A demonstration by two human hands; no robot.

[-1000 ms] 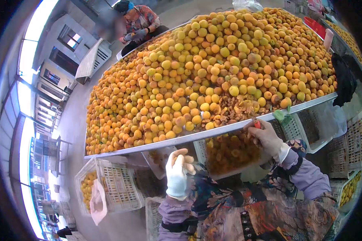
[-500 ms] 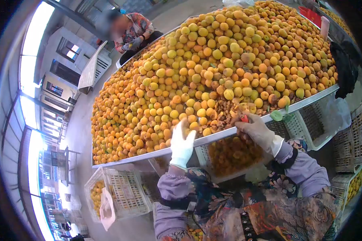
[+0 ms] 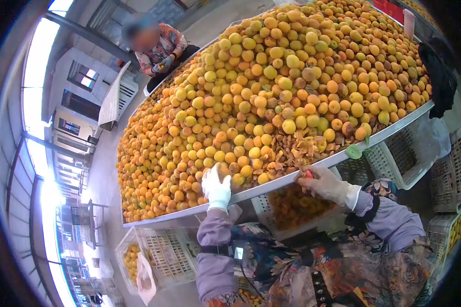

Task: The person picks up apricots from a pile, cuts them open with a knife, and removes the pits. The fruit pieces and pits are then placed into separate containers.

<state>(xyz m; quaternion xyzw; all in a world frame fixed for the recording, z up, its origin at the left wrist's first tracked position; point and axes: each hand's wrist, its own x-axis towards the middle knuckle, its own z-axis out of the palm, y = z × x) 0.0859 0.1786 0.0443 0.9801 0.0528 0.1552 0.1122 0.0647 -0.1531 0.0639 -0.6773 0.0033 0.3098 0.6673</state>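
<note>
My white-gloved left hand [image 3: 216,187] half-curls at the heaped orange-yellow round fruit [image 3: 238,179], grip unclear; a nudge could spill some over the metal rim [image 3: 261,188]. My gloved right hand [image 3: 327,185] clasps a small red object [image 3: 309,174].

1. Txt, nos., brands, signs: none legible.
2. Small pale square [image 3: 238,253] by L sleeve [image 3: 215,273], below near rim of fruit table [image 3: 264,188]; faint mark on it, too small to read; screen or tag, can't tell.
3. Crate [image 3: 164,253] below table's L end; no readable label.
</note>
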